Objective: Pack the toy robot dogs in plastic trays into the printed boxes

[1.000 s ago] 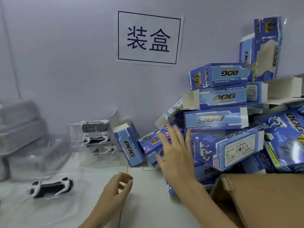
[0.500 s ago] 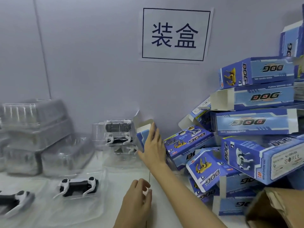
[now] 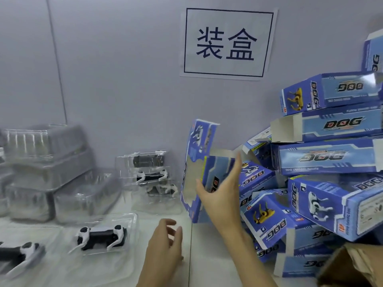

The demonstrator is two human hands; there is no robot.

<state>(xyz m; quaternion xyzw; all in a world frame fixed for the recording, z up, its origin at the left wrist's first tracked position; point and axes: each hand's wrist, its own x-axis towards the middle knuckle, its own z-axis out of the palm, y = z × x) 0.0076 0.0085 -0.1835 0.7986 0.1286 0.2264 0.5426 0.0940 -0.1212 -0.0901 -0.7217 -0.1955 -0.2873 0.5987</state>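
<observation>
My right hand (image 3: 222, 195) holds a blue printed box (image 3: 196, 168) upright above the white table, thumb on its window side and fingers behind it, with the box's top flap open. Below and to the left, my left hand (image 3: 165, 245) hovers over the table with loosely curled fingers and holds nothing. A black and white toy robot dog (image 3: 101, 237) lies in a clear plastic tray (image 3: 128, 264) left of that hand. Another dog in a tray (image 3: 18, 253) lies at the far left edge. Three more trayed dogs (image 3: 151, 175) are stacked against the wall.
A pile of blue printed boxes (image 3: 323, 162) fills the right side. A brown cardboard carton (image 3: 352, 266) sits at the bottom right. Stacks of clear trays (image 3: 47, 172) stand at the back left. A paper sign (image 3: 227, 43) hangs on the wall.
My right hand moved from the box pile to the single box by the stacked trays and lifted it upright. The view has shifted left. My left hand stays low over the table.
</observation>
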